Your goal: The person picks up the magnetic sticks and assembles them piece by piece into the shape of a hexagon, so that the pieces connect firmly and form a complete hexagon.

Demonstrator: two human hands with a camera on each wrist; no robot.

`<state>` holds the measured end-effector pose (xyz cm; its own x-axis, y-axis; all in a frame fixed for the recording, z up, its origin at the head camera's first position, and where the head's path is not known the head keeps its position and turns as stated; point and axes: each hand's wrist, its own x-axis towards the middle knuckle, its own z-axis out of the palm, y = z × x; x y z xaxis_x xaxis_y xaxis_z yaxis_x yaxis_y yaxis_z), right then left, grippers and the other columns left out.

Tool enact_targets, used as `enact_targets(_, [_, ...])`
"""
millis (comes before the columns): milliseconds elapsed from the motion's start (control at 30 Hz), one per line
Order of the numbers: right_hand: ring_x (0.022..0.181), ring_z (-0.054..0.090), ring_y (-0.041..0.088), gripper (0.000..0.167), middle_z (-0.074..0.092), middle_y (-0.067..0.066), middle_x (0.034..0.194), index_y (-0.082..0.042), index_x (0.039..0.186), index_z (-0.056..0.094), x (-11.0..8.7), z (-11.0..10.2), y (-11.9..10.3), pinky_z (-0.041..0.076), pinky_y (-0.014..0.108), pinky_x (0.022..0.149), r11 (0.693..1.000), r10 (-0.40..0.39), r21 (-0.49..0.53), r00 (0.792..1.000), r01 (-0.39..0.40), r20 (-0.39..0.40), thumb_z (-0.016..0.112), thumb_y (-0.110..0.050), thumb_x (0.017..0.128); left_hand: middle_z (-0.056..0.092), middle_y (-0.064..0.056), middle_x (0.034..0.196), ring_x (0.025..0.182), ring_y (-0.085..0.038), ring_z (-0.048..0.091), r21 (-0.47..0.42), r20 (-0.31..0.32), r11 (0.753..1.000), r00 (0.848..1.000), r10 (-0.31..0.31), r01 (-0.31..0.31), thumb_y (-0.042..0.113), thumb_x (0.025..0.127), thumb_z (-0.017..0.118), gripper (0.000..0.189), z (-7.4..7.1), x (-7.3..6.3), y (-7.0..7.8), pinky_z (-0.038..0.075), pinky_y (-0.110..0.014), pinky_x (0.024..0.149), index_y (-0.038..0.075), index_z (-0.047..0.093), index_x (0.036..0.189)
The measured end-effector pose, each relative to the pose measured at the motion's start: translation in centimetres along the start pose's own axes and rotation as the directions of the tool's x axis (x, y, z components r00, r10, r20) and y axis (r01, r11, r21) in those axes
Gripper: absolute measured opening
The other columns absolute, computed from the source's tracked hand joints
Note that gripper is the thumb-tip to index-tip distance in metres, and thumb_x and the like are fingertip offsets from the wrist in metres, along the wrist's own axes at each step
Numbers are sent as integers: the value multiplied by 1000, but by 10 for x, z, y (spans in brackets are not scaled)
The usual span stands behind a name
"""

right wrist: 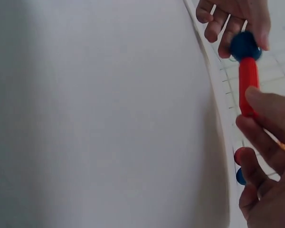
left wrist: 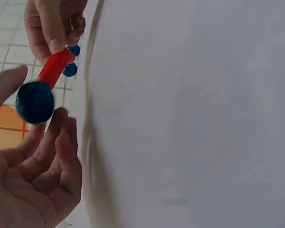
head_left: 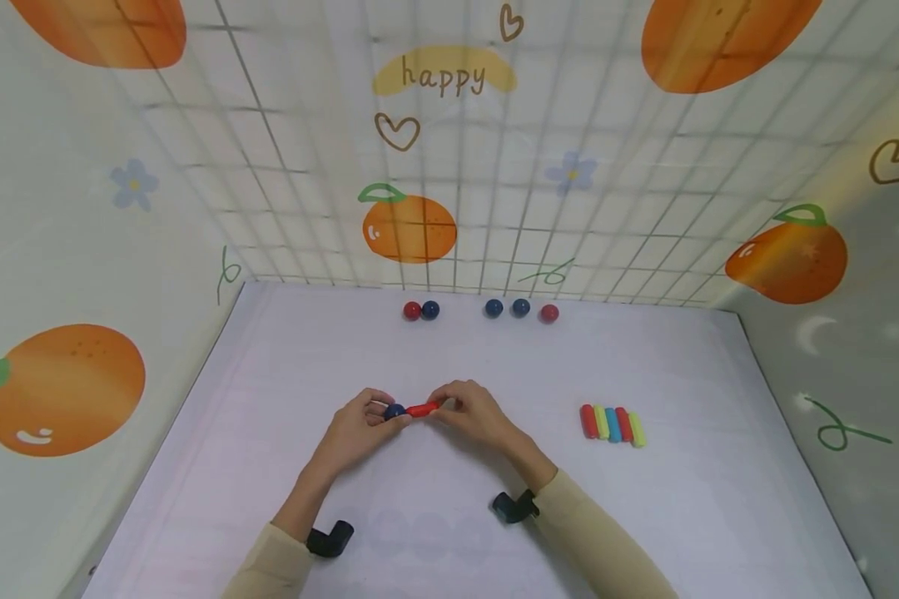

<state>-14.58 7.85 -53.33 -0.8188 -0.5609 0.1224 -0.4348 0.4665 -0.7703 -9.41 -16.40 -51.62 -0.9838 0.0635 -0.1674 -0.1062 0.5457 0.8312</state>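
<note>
Over the white table, my left hand (head_left: 357, 431) has its thumb and fingers around a dark blue ball (head_left: 394, 411). One end of a short red rod (head_left: 421, 410) meets this ball. My right hand (head_left: 475, 412) pinches the rod's other end between thumb and fingertips. In the left wrist view the ball (left wrist: 35, 102) sits between thumb and curled fingers, with the rod (left wrist: 54, 69) running from it to the other hand. The right wrist view shows the rod (right wrist: 248, 83) in line with the ball (right wrist: 245, 46), the right thumb laid along it.
Toward the back of the table (head_left: 307, 349), a red ball (head_left: 412, 310) and a blue ball (head_left: 430, 309) lie side by side. Two blue balls (head_left: 507, 308) and a red ball (head_left: 549, 314) lie right of them. Several coloured rods (head_left: 613, 424) are lined up at the right.
</note>
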Motion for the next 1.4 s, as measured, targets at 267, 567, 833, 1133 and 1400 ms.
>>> enact_targets(267, [87, 56, 13, 19, 69, -10, 102, -17, 112, 75, 3, 2, 0, 48, 29, 75, 995, -102, 24, 993, 101, 66, 74, -17, 93, 70, 9, 90, 83, -14, 61, 78, 180, 995, 982, 52, -67, 44, 85, 77, 33, -7, 12, 10, 47, -37, 77, 19, 72, 106])
enact_targets(567, [84, 55, 10, 19, 69, -10, 100, -16, 110, 76, 4, 1, -3, 47, 28, 73, 994, -106, 42, 993, 103, 56, 75, -17, 91, 70, 7, 91, 82, -14, 60, 96, 247, 992, 967, 54, -80, 30, 90, 74, 15, -6, 16, 16, 48, -36, 75, 18, 76, 98])
enact_targets(833, [84, 56, 10, 23, 70, -9, 106, -14, 116, 74, 4, 1, 0, 49, 28, 74, 999, -54, 12, 998, 53, 35, 73, -17, 93, 69, 6, 87, 76, -14, 56, 107, 219, 991, 974, 51, -76, 30, 91, 73, 17, -4, 17, 14, 44, -33, 68, 15, 76, 99])
enact_targets(1133, [86, 58, 13, 25, 68, -8, 102, -14, 120, 72, 7, -20, 10, 50, 30, 73, 995, 95, 31, 990, -92, -107, 71, -18, 95, 69, 5, 89, 75, -15, 57, 84, 152, 996, 988, 11, -24, 29, 91, 73, 22, 0, 16, 9, 46, -33, 66, 14, 75, 108])
enact_targets(1400, [86, 60, 21, 22, 68, 3, 100, -11, 117, 72, 13, -55, 36, 49, 37, 77, 984, 177, 25, 933, -179, -314, 70, -14, 95, 68, 6, 87, 74, -15, 56, 64, 127, 998, 992, 15, -23, 31, 91, 74, 24, 0, 14, 7, 44, -32, 65, 15, 74, 109])
